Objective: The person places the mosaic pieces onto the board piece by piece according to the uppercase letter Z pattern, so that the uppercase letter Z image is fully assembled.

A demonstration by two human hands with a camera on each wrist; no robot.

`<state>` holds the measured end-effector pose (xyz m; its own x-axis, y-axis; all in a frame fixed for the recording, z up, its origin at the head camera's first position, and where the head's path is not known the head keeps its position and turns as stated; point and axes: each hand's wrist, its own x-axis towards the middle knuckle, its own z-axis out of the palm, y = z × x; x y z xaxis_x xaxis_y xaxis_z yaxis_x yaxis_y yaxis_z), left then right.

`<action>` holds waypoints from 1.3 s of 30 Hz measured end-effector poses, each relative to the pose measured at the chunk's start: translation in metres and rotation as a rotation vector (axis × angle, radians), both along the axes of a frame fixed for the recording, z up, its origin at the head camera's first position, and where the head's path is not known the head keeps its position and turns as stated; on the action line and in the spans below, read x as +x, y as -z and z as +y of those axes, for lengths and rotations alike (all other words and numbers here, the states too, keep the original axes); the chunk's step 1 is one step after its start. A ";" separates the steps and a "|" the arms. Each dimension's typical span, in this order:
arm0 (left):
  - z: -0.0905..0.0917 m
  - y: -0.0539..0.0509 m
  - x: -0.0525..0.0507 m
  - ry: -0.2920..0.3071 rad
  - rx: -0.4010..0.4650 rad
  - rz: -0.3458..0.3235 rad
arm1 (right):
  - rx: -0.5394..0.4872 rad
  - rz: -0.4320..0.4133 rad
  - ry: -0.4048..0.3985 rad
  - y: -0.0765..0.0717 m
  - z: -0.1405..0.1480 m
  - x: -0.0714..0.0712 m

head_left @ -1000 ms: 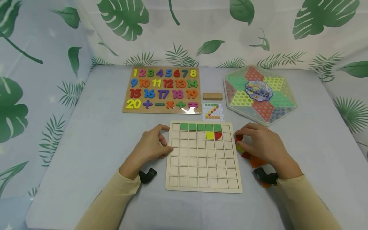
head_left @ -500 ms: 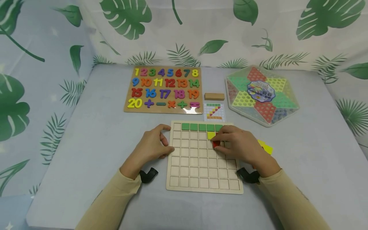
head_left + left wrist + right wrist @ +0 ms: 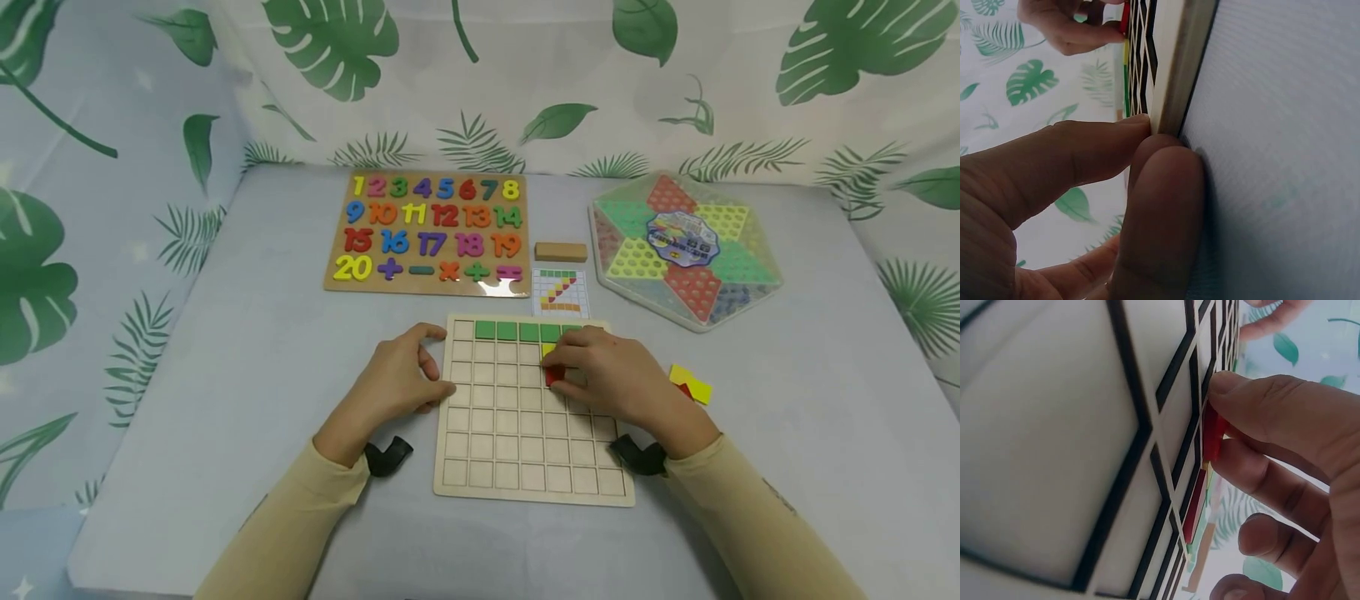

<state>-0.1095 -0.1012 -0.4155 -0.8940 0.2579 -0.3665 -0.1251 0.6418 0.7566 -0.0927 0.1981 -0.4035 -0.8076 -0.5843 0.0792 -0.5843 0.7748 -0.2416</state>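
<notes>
The right hand (image 3: 618, 375) is bent over the wooden grid board (image 3: 507, 451), thumb and fingertips nearly closed on a red piece (image 3: 1213, 431) at a cell in the third row; whether that piece is fully seated cannot be told. Just ahead of these fingertips a yellow tile (image 3: 547, 352), partly covered, lies in the grid, with a second red piece (image 3: 1194, 511) set in beside it. Beyond them, five green tiles (image 3: 507, 331) form a row. The rows on the person's side of the hand are unfilled. Beside the right wrist, on the counter (image 3: 240, 400), lie loose yellow pieces (image 3: 697, 387) and a loose red piece (image 3: 683, 389), partly hidden. Left of the right hand, the left hand (image 3: 390, 371) holds the board's left rim, thumb on top, bent fingers against the side. Farther ahead, the pattern card (image 3: 561, 293) shows a green row, a yellow-and-red diagonal and an orange row. Judged against it, the green row is complete, the diagonal barely begun and the orange row outstanding; no orange pieces show, though the right arm may cover some. Farthest off, the wooden block (image 3: 561, 252), number board (image 3: 420, 287) and hexagonal game board (image 3: 686, 250) are untouched.
</notes>
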 end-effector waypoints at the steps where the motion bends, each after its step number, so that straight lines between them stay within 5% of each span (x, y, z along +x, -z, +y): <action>1: 0.000 0.000 0.000 0.001 -0.001 0.000 | 0.000 0.004 -0.004 0.000 -0.001 0.000; 7: 0.000 0.000 0.000 0.002 -0.002 -0.001 | 0.004 0.010 -0.009 0.000 -0.002 -0.001; 13: 0.000 -0.001 0.000 -0.004 -0.005 -0.011 | -0.037 -0.046 0.066 -0.002 0.009 0.003; 39: 0.000 0.000 0.000 0.007 -0.006 -0.025 | -0.015 -0.060 0.415 -0.005 0.128 0.052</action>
<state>-0.1095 -0.1017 -0.4151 -0.8829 0.2618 -0.3899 -0.1390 0.6472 0.7495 -0.0412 0.3259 -0.3988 -0.9777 -0.2079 0.0303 -0.2080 0.9376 -0.2786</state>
